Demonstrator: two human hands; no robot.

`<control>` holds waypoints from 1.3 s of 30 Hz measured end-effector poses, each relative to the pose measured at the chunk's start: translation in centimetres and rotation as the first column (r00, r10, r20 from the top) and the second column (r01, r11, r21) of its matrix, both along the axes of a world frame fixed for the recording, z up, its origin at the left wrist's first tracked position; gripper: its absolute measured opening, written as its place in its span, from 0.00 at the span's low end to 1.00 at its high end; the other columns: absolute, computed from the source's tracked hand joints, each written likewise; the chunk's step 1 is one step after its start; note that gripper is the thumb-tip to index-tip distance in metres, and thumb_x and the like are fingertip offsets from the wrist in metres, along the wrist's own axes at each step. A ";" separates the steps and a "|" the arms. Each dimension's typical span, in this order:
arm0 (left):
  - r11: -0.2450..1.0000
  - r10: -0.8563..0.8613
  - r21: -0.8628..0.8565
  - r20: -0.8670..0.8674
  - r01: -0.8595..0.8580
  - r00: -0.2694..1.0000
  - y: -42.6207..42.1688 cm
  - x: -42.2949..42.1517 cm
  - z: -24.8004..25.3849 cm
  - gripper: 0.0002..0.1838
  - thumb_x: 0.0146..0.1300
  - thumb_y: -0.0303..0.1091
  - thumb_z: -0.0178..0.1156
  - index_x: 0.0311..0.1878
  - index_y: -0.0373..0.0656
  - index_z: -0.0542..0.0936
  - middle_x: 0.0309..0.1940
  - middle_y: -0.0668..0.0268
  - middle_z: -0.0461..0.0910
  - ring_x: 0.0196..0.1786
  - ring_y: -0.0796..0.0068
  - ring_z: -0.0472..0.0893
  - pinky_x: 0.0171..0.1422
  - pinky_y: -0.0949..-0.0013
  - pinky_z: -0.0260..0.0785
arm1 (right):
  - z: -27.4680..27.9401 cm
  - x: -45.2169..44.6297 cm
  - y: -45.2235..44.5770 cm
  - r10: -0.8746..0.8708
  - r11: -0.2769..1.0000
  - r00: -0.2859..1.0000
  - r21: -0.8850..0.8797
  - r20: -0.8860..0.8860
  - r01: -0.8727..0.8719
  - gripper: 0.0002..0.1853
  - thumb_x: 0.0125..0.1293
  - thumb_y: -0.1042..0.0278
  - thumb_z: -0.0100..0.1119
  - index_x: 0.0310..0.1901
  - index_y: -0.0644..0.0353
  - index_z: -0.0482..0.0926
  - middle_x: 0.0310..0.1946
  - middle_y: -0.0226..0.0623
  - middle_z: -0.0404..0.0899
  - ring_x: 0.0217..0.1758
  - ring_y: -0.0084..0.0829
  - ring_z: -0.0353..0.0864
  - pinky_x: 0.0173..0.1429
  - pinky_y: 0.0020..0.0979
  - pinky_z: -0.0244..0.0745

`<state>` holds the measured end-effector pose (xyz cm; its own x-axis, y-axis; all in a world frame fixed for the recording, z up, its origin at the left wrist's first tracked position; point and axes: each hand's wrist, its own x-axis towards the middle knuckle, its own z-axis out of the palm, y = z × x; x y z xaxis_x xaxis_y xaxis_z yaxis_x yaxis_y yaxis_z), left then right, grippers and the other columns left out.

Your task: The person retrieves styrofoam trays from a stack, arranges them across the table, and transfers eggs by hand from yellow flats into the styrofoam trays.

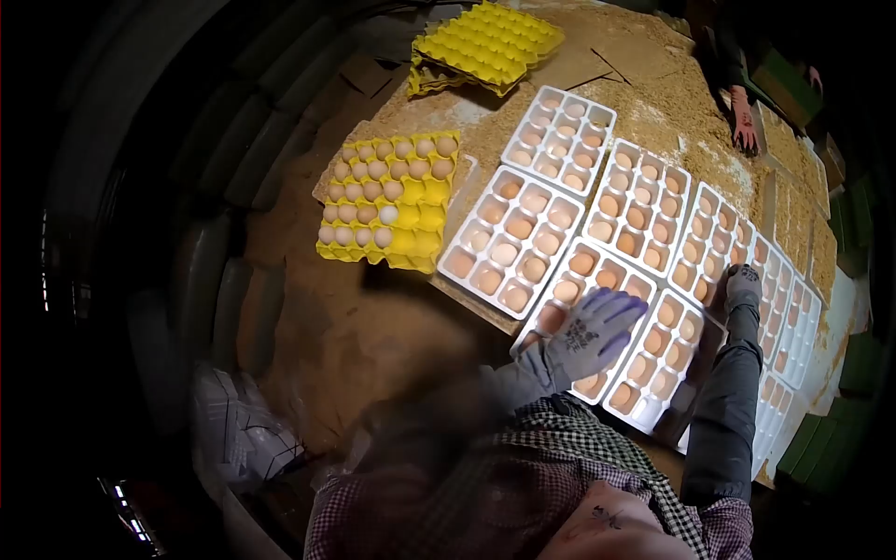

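White trays (589, 198) with brown eggs in their compartments stand in rows on the table. Over one near tray, my left hand (595, 333), in a grey glove with purple fingertips, is held flat with its fingers stretched out and nothing visibly gripped. My right hand (744, 284), gloved too, is farther right at the edge of another tray; its fingers are curled, and what they hold, if anything, is hidden. A yellow egg tray (422, 217) at the left carries brown eggs and one whiter egg (388, 215), with some empty cups on its right side.
Stacked yellow trays (490, 42) lie at the back of the dusty table (644, 51). At the back right is a co-worker's pink-gloved hand (744, 121). Green boxes (810, 453) stand along the right. Clear plastic wrapping (245, 425) lies at the lower left.
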<state>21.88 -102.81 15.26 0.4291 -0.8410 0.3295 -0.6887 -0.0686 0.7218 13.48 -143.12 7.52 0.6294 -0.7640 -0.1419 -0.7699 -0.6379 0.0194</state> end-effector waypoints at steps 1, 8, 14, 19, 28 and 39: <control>0.964 0.266 -0.015 0.041 -0.266 0.963 3.5 3.8 0.7 0.26 0.67 0.32 0.54 0.69 0.43 0.70 0.61 0.55 0.74 0.64 0.55 0.73 0.70 0.53 0.63 | 3.4 2.1 2.9 -0.009 1.000 1.000 -0.017 -0.019 0.009 0.14 0.69 0.64 0.50 0.48 0.56 0.84 0.47 0.47 0.84 0.52 0.46 0.83 0.57 0.41 0.77; 0.183 0.768 0.180 0.587 -0.967 0.255 18.0 25.1 -2.2 0.25 0.61 0.47 0.63 0.58 0.44 0.74 0.50 0.55 0.76 0.53 0.53 0.75 0.54 0.52 0.71 | 8.2 25.2 32.5 0.306 0.410 0.566 0.431 0.765 -0.804 0.36 0.66 0.69 0.63 0.75 0.43 0.63 0.52 0.39 0.82 0.44 0.28 0.81 0.51 0.29 0.78; 0.361 0.889 0.380 0.136 -0.852 0.437 20.7 29.7 -3.0 0.19 0.59 0.41 0.64 0.51 0.42 0.76 0.51 0.57 0.75 0.54 0.59 0.76 0.54 0.52 0.71 | 5.1 38.2 41.4 0.755 0.476 0.523 0.218 0.396 -0.852 0.30 0.54 0.63 0.67 0.63 0.40 0.76 0.50 0.39 0.78 0.53 0.49 0.77 0.59 0.43 0.74; 0.346 0.404 -0.167 -0.862 -0.923 0.307 25.4 31.6 -2.3 0.19 0.59 0.29 0.60 0.55 0.39 0.78 0.50 0.59 0.77 0.52 0.60 0.78 0.56 0.62 0.75 | 5.3 38.8 38.9 0.201 0.364 0.488 0.398 0.849 -0.842 0.19 0.57 0.59 0.65 0.50 0.54 0.81 0.49 0.43 0.77 0.54 0.42 0.78 0.60 0.37 0.75; 0.796 0.325 0.480 0.175 -0.369 0.929 24.0 37.1 -0.1 0.27 0.58 0.31 0.64 0.63 0.47 0.73 0.52 0.56 0.79 0.58 0.61 0.78 0.61 0.60 0.70 | 4.7 38.4 40.0 -0.050 0.132 0.730 0.729 0.682 -0.672 0.28 0.62 0.66 0.68 0.64 0.58 0.74 0.54 0.31 0.80 0.57 0.28 0.79 0.60 0.32 0.76; 0.507 -0.144 0.612 0.754 -0.606 0.641 15.0 40.2 -3.2 0.33 0.49 0.54 0.68 0.59 0.55 0.79 0.69 0.55 0.69 0.78 0.54 0.56 0.75 0.43 0.53 | 7.5 43.3 40.4 0.834 0.549 0.550 0.028 0.038 -0.835 0.27 0.53 0.49 0.69 0.55 0.48 0.82 0.67 0.43 0.66 0.68 0.50 0.68 0.68 0.42 0.69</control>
<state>62.06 -87.78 12.08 0.6298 -0.7685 -0.1130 -0.7395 -0.5487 -0.3899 56.79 -102.77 15.03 0.9839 0.1122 -0.1393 0.1094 -0.9936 -0.0280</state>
